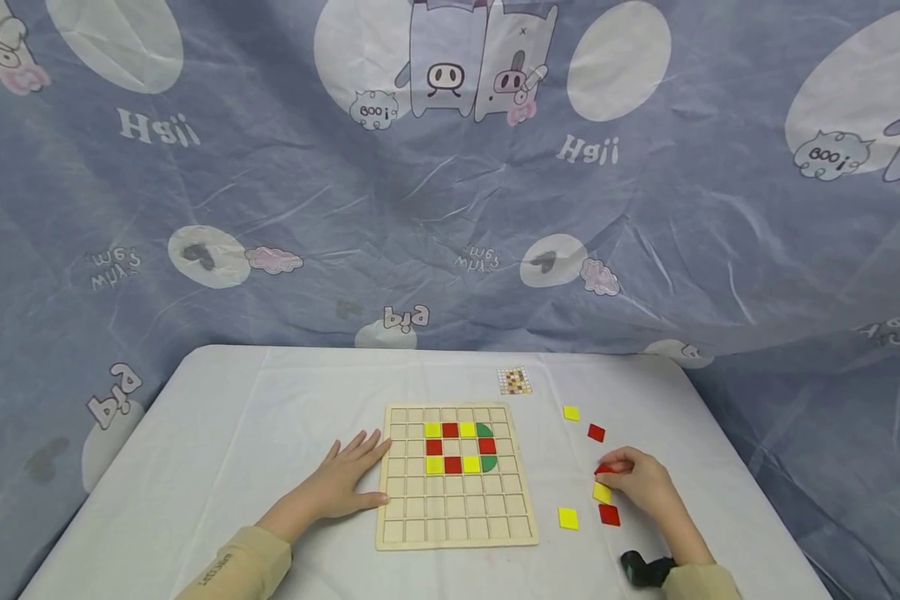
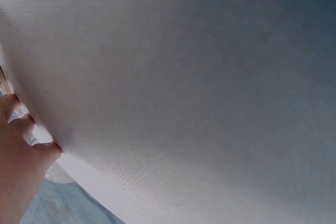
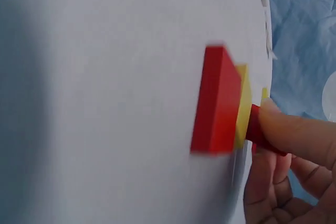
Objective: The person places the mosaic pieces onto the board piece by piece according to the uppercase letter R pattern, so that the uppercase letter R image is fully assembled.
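Observation:
My right hand pinches a red square tile between thumb and fingers. Right below it on the white table lie a yellow square tile and another red tile. Spread flat, my left hand rests with its fingertips and thumb at the left edge of a wooden grid board. Red and yellow squares sit in a ring in the board's upper cells, with two rounded green pieces on the ring's right side. The left wrist view shows the left hand at the board's edge.
More loose tiles lie right of the board: a yellow one, a red one and a lower yellow one. A small pattern card lies behind the board. Near the right wrist is a black object. A printed blue curtain hangs behind.

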### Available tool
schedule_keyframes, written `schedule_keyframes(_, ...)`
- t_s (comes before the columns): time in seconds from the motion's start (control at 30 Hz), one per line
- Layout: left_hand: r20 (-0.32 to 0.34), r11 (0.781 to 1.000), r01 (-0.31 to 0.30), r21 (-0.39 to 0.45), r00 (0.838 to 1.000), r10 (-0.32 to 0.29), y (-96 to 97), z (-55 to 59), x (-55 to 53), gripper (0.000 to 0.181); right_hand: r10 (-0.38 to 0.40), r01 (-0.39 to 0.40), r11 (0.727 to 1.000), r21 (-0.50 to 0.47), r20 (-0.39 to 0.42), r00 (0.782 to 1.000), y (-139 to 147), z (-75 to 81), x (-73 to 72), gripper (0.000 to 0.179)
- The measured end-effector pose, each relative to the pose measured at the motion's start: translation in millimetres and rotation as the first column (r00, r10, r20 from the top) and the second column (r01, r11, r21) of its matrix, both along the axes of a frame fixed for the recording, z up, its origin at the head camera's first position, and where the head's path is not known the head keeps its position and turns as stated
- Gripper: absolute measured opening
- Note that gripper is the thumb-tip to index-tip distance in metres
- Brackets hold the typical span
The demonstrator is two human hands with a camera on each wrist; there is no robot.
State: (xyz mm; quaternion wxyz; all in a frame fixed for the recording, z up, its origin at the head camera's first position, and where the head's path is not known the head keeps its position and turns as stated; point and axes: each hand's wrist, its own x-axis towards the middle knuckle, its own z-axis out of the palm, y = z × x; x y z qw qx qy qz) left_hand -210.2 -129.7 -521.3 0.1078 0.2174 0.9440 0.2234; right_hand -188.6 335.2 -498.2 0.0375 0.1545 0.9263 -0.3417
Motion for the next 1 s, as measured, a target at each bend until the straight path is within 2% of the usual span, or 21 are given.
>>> schedule_keyframes(0.17,0.001,1.000,0.001,0.004,1.000,-0.001,0.4,-1.5,0.1,0.089,0.033,-0.040,0.995,-0.096,-0.073,0.997,-24.3,5.8,-0.6,0.037)
schedule_keyframes(0.33,-0.006,1.000,0.004,0.005,1.000,-0.004,0.1,-1.1,0.2,0.088,0.078,-0.098,0.979,-0.178,-0.118,0.990,-61.3,9.0,-3.7,0.027)
schedule_keyframes(0.43,-0.010,1.000,0.006,0.001,1.000,-0.006,0.0,-0.3,0.2,0.088,0.109,-0.136,0.961,-0.241,-0.121,0.987,-84.7,10.2,-4.9,0.023)
schedule_keyframes(0.53,-0.009,1.000,0.009,0.003,1.000,-0.009,0.1,0.5,0.5,0.088,0.155,-0.184,0.930,-0.317,-0.114,0.981,-105.8,11.2,-5.3,0.021)
schedule_keyframes(0.67,-0.006,1.000,0.014,0.005,1.000,-0.014,0.5,1.3,1.0,0.087,0.240,-0.273,0.889,-0.367,-0.134,0.962,-130.3,12.3,-5.3,0.023)
schedule_keyframes(0.83,-0.001,1.000,0.013,-0.006,1.000,-0.013,0.6,2.6,0.9,0.088,0.332,-0.374,0.849,-0.373,-0.174,0.927,-157.8,10.1,-6.5,0.022)
schedule_keyframes(1.0,-0.005,1.000,0.023,0.007,1.000,-0.023,0.0,4.0,1.7,0.088,0.391,-0.430,0.838,-0.336,-0.179,0.903,-179.7,4.5,-8.0,0.016)
